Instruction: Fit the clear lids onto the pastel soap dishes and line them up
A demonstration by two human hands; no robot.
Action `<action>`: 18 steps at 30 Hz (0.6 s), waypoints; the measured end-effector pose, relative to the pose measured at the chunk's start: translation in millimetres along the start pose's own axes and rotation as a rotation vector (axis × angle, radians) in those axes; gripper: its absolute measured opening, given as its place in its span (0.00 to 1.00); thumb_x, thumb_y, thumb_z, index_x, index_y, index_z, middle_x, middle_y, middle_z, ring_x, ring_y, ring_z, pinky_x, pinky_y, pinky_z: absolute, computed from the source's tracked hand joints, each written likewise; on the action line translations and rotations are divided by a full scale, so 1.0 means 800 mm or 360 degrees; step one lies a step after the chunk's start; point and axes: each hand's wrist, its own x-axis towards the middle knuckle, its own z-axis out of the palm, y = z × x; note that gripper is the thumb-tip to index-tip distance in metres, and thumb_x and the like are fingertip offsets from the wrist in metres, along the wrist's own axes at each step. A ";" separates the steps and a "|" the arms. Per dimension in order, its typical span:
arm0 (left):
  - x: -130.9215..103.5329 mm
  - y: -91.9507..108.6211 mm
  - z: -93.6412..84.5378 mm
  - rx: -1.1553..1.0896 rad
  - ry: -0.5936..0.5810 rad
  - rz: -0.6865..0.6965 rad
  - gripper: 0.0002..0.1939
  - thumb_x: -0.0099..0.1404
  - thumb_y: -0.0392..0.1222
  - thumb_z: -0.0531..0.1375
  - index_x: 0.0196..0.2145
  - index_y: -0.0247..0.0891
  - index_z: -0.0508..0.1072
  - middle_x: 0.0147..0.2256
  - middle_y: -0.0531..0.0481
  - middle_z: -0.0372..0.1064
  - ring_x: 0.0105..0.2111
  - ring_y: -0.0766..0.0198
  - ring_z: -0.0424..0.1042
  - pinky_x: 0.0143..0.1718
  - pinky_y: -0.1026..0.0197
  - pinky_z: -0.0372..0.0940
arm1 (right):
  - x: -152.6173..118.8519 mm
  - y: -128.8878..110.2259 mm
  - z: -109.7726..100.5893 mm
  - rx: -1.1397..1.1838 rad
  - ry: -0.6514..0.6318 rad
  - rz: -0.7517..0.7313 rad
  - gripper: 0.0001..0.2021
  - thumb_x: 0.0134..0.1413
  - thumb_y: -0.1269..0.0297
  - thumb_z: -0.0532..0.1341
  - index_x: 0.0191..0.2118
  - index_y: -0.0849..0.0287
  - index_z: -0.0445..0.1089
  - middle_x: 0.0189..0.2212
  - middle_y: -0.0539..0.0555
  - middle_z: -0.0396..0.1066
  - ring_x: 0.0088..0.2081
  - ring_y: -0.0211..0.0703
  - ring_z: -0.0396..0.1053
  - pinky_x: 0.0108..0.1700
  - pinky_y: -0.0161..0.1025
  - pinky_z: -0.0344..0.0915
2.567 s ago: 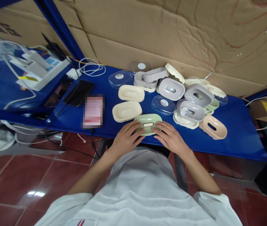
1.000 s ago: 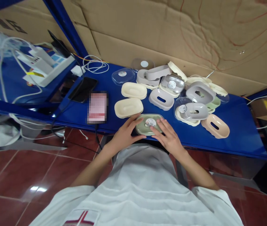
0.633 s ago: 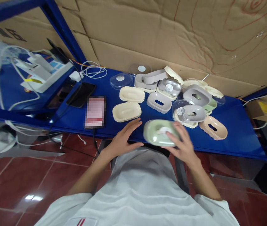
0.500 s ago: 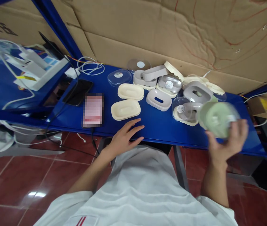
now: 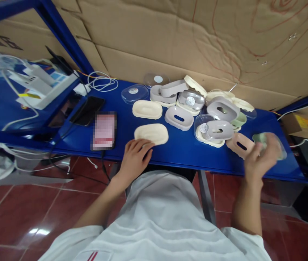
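Observation:
My left hand (image 5: 136, 156) rests at the near left edge of a cream oval soap dish (image 5: 156, 134), its fingers touching the rim and the thumb apart. Low at the table's right end, my right hand (image 5: 264, 156) is closed around a pale green soap dish (image 5: 259, 137) with a clear lid (image 5: 282, 150). Motion blurs this hand, and its fingers hide most of the green dish. Just left of it lies a pinkish-beige slotted tray (image 5: 239, 145). Another cream dish (image 5: 147, 109) sits beyond the left hand, and a grey slotted tray (image 5: 179, 117) lies to its right.
Grey, cream and green dish parts with clear lids (image 5: 134, 93) crowd the back of the blue table (image 5: 181, 152). On the left are a phone with a blurred screen (image 5: 103, 130), a dark phone (image 5: 87, 110) and a coiled white cable (image 5: 102, 81). Cardboard (image 5: 143, 40) stands behind.
My right hand has lowered the green dish to the table's right end, uncovering the pinkish-beige tray. My left hand has come onto the near cream dish, which has shifted right.

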 end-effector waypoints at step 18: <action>-0.006 -0.004 0.002 -0.0205 0.0014 0.0225 0.28 0.72 0.38 0.65 0.67 0.46 0.68 0.74 0.35 0.52 0.74 0.40 0.55 0.70 0.33 0.61 | -0.010 -0.245 0.017 0.0883 -0.1142 -0.1066 0.19 0.74 0.69 0.54 0.63 0.55 0.72 0.55 0.60 0.77 0.59 0.53 0.72 0.61 0.53 0.66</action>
